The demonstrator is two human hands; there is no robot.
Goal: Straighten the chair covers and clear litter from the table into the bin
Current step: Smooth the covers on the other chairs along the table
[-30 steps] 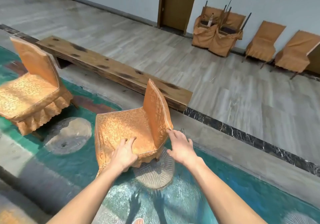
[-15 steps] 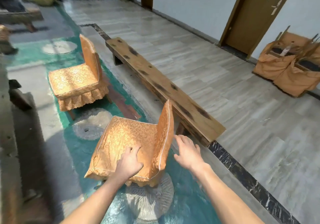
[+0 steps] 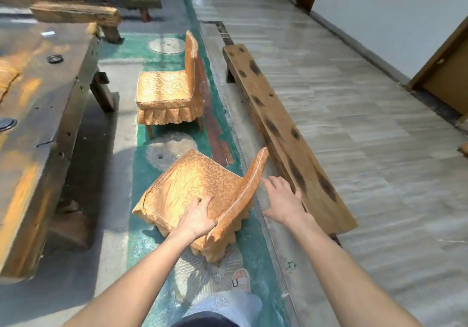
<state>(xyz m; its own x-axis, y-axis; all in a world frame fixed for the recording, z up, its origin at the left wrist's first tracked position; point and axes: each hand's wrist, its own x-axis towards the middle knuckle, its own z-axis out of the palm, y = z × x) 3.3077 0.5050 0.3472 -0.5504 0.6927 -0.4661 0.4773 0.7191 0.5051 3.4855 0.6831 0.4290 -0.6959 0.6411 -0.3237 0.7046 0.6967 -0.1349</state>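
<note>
Nearest me, my left hand [image 3: 198,216] stays planted on the seat of the near chair cover [image 3: 192,185], right where the seat meets the back. Its fingers are bent into the cloth, and I cannot tell whether they pinch a fold or only press it flat. My right hand [image 3: 282,200] has come off the back's edge, which it was touching a second ago. It now hovers with fingers spread and holding nothing, between the back and the wooden bench [image 3: 286,134]. I read that as this cover being nearly settled.

Further on, the second chair [image 3: 167,91] stands upright, its cover looking smooth already.

My view has swung left, so the long table [image 3: 38,104] now shows. A small white scrap [image 3: 47,33] lies at its far end, so the litter step looks untouched. I see no bin.
</note>
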